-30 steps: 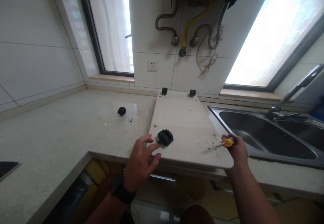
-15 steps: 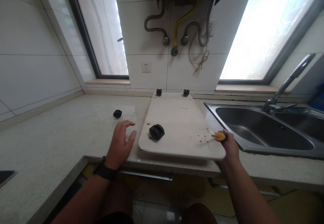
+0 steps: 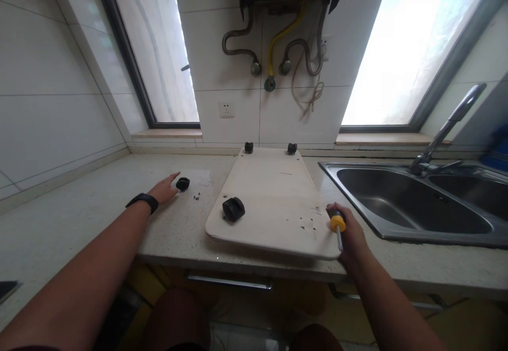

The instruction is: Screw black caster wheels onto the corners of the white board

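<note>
My left hand (image 3: 164,189) is stretched out over the counter, thumb and fingers apart on the near side of a loose black caster wheel (image 3: 183,183). Whether the fingertips touch it, I cannot tell. Several small dark screws (image 3: 197,196) lie just right of that wheel. In my right hand (image 3: 349,229) is a screwdriver (image 3: 337,223) with a black and yellow handle, its shaft pointing down toward me. This hand is at the right edge of a pale board (image 3: 270,203). One black caster (image 3: 234,209) stands on the board's near left corner; holes show at the near right.
Two more casters (image 3: 292,149) stand at the board's far end. A steel sink (image 3: 413,203) with a faucet (image 3: 448,128) is to the right. The stone counter (image 3: 99,208) runs along the wall. Hoses (image 3: 238,50) hang below a dark heater. Drawer handles (image 3: 228,280) stick out in front.
My left hand has moved left and away from me to the loose caster. The screwdriver has turned from pointing left to pointing down. The board's near end has shifted slightly left.
</note>
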The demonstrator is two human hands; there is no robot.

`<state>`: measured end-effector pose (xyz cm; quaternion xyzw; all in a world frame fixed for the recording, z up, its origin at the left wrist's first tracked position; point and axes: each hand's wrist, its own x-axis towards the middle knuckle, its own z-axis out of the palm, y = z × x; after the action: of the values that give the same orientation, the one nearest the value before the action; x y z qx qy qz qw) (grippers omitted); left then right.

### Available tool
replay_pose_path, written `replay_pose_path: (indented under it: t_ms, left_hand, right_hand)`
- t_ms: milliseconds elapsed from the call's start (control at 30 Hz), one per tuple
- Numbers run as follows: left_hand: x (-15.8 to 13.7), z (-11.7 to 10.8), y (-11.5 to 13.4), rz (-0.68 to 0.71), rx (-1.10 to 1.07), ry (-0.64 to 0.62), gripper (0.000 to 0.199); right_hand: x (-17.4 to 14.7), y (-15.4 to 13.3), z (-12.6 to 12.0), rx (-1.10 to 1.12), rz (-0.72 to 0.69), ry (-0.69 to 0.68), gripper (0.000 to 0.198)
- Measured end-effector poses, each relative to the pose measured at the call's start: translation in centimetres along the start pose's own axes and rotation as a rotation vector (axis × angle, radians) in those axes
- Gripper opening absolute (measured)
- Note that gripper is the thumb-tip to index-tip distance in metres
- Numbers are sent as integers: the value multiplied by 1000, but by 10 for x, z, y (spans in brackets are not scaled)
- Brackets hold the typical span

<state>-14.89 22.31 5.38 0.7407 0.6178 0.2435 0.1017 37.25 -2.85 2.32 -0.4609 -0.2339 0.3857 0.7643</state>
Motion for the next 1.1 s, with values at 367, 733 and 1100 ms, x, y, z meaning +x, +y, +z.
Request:
replay_pose_path:
  t_ms: [367, 733, 1100]
  left_hand:
    - [9, -1, 0, 0, -24, -78, 71]
    - [-4, -32, 41, -14, -186, 105, 67]
    - [-86, -69, 194, 213, -515, -64, 55]
  right_hand:
    - [-7, 0, 4, -107, 6, -139, 28]
    - [-16, 2, 9, -213, 214, -296, 21]
    - [-18, 0, 15, -231, 225, -241, 21]
